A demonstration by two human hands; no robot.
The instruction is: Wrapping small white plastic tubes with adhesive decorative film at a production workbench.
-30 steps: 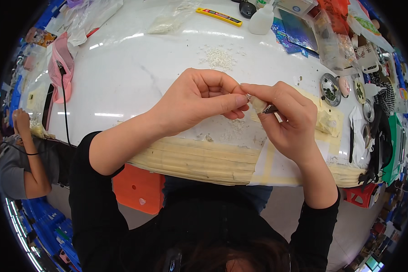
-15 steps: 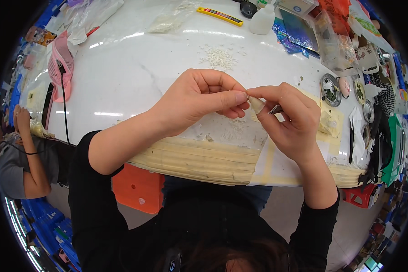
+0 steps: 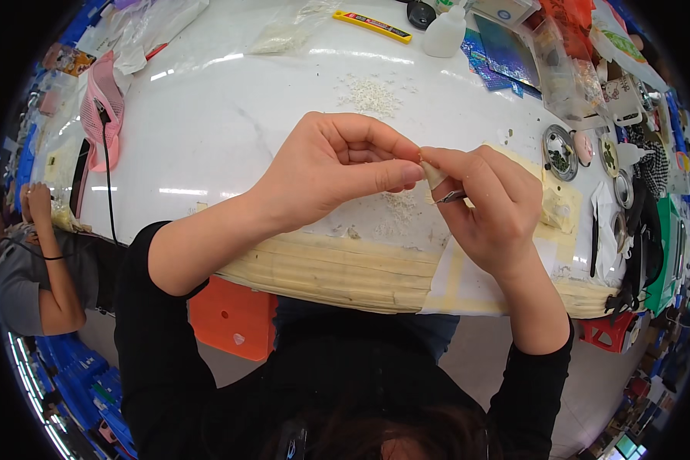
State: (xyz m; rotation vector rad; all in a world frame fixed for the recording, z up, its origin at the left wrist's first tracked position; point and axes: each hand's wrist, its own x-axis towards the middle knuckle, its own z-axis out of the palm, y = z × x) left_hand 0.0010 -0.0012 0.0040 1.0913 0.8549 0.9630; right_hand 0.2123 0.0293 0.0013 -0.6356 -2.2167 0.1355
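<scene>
A small cream cone (image 3: 435,176), matte and tapering, sits between the two hands at the right thumb's end; whether it covers the thumb is unclear. The right hand (image 3: 502,201) is closed around a slim, shiny metal tool (image 3: 452,197). The left hand (image 3: 322,165) pinches thumb and forefinger together beside the cone, anything between them too small to tell. Beyond lie grainy white bits (image 3: 370,95) on the glossy white tabletop (image 3: 199,130), whose front edge wears wrinkled, yellowish tape (image 3: 330,277).
</scene>
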